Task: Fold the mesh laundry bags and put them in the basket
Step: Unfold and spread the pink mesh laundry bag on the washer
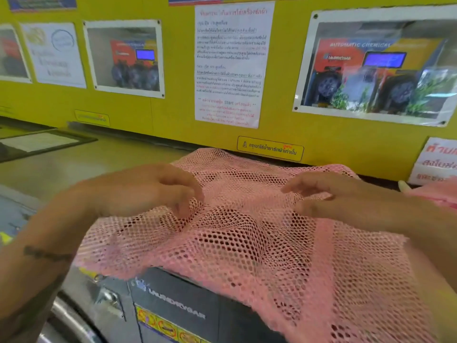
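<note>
The pink honeycomb-mesh laundry bag (247,243) lies against a yellow wall (173,107) with white red-lettered notices (232,63).

I'm looking down at the top of a washing machine (178,293), dark grey at its front edge with white lettering and a strip of yellow and red warning stickers below. Spread right across that top lies a pink mesh laundry bag (247,243), rumpled in the middle and hanging over the front edge on the right side (the machine top itself barely shows under it). Off to the left I see the neighbouring machine top (74,164), a dull olive surface, with a framed sheet (37,142) lying flat on it near the yellow wall.
</note>
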